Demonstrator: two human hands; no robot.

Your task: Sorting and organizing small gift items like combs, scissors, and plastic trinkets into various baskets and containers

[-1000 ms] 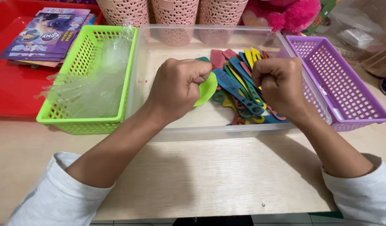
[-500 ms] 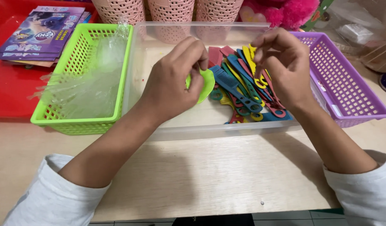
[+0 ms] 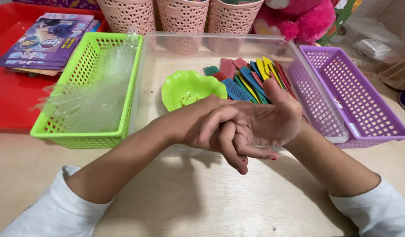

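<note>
- Since the earlier frames both hands have drawn back out of the bin (image 3: 154, 87) toward the body; the bowl (image 3: 191, 89), then held by the left hand, now lies free on the bin floor.
- The table (image 3: 180, 197) of pale wood runs along the near edge, with both white sleeves at the bottom corners.
- The left hand (image 3: 211, 127) and right hand (image 3: 266, 120) meet over the bin's front wall, pressed together. The left hand's fingers (image 3: 231, 147) curl down across the right palm, which faces up with its thumb raised. Neither hand grips any object; both are empty, clasping only each other.
- The bin is clear plastic and sits between two baskets, touching or nearly touching each.
- The bowl is green with a scalloped rim; it lies in the bin's left half, just beyond the left wrist, apart from both hands.
- Combs (image 3: 250, 79) in blue, red, yellow and teal are heaped in the bin's right half, just beside the bowl and partly hidden by the right thumb.
- The green basket (image 3: 86, 138) stands left of the bin and holds crumpled clear wrap (image 3: 88, 98).
- The purple basket (image 3: 343, 83) stands to the right.
- A red tray (image 3: 9, 101) at far left bears a stack of booklets (image 3: 51, 41).
- Three pink cups (image 3: 180, 15) with a lattice pattern line up behind the bin, and a pink plush toy (image 3: 305, 19) sits beside them.
</note>
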